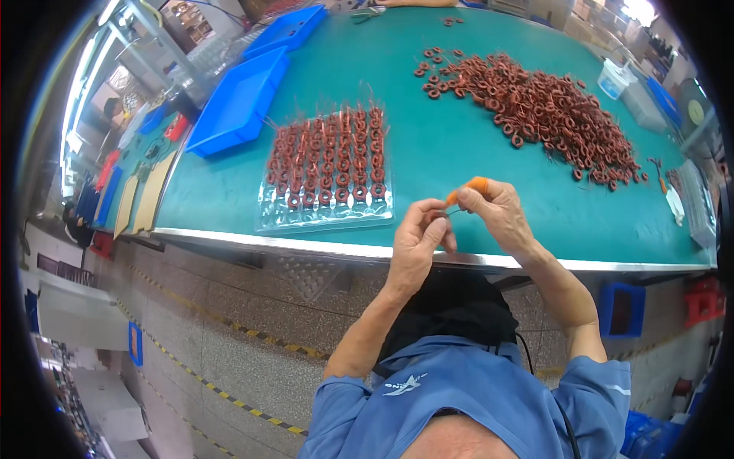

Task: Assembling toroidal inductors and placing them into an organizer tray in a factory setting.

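Broadly, we see a green table (428, 153) spread before the person, its metal-trimmed near edge running beneath the hands. On its right side we find a loose pile of reddish ring coils (550, 115), probably heaped there to be in easy reach. Left of centre lies a clear plastic tray (329, 219), with tray coils (329, 164) standing in close rows, perhaps so that each stays separate and countable. Beyond it, at the far left, we notice a blue tray (238, 96).

The right hand (464, 203) has thumb and forefinger curled together; we cannot tell whether they pinch anything. The left hand (423, 237) has its fingertips closed on a small dark piece (450, 213), held just above the table near its front edge, likely to keep it close and steady. An orange finger cover (479, 184) sits on the right hand, perhaps against thin wire.
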Available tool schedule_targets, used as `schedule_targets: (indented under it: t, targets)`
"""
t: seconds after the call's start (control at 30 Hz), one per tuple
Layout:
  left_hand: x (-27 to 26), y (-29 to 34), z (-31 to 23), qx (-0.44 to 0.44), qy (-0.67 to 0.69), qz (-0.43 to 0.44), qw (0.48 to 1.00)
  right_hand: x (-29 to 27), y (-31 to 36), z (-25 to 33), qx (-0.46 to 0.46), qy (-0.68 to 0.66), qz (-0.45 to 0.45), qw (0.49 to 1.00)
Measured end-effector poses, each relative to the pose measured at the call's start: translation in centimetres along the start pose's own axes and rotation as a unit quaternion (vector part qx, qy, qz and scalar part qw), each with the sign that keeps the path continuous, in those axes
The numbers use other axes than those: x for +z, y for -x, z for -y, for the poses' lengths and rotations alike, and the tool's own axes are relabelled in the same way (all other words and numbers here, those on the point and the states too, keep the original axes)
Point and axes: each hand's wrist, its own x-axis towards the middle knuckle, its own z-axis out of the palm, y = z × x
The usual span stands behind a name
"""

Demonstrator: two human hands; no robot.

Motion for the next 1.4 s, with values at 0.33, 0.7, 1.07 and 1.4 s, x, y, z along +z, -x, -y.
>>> schedule_targets:
  t: [0.33, 0.7, 1.07, 1.4]
  targets:
    - [-0.1, 0.1, -0.2, 0.0, -0.143, 0.048, 0.989, -0.5, 2.4, -1.4, -0.083, 0.128, -0.039, 0.988]
    - [-2.2, 1.4, -1.6, -0.075, -0.098, 0.019, 0.992, 1.1, 2.9, -1.7, -0.013, 0.006, -0.094, 0.995]
    - [-2.0, 1.6, -0.5, -0.018, -0.07, 0.117, 0.99, 1.8, 2.9, -1.3, 0.063, -0.163, -0.04, 0.984]
    - [-1.1, 1.7, -1.1, 0.002, -0.057, 0.047, 0.997, 3.3, 3.5, 0.2, -0.043, -0.036, -0.107, 0.993]
